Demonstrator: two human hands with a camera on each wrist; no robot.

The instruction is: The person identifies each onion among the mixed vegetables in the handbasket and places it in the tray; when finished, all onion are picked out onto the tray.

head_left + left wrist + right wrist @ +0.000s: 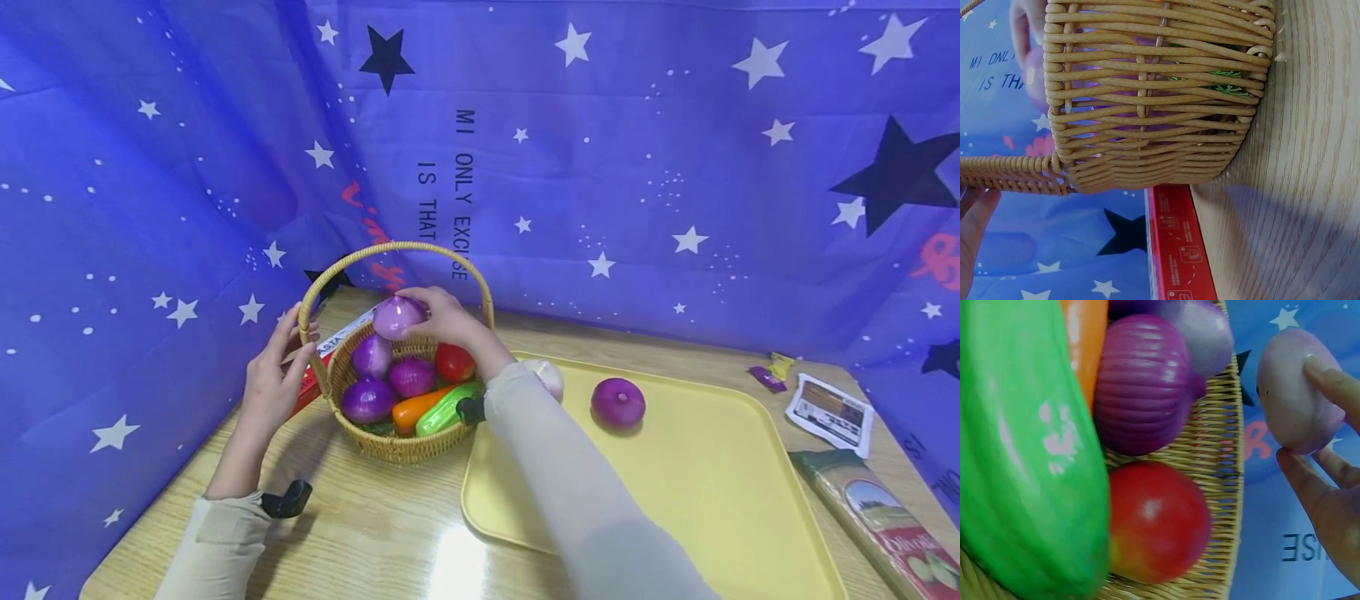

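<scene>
My right hand (442, 315) pinches a pale purple onion (397, 317) just above the far rim of a wicker basket (390, 446); in the right wrist view the fingertips (1329, 378) curl round that onion (1294, 394). My left hand (273, 375) rests against the basket's handle (309, 321) on its left side, fingers nearly straight; the left wrist view shows the basket wall (1147, 100) and the handle base (1010, 175). Inside lie purple onions (367, 400), a red tomato (454, 362), an orange carrot (420, 408) and a green cucumber (446, 408).
A yellow tray (712, 483) lies right of the basket with a purple onion (618, 402) and a white garlic (547, 377) on it. A red box (1175, 250) lies behind the basket. A pasta packet (877, 521), a card (831, 412) and small wrappers (772, 373) sit far right.
</scene>
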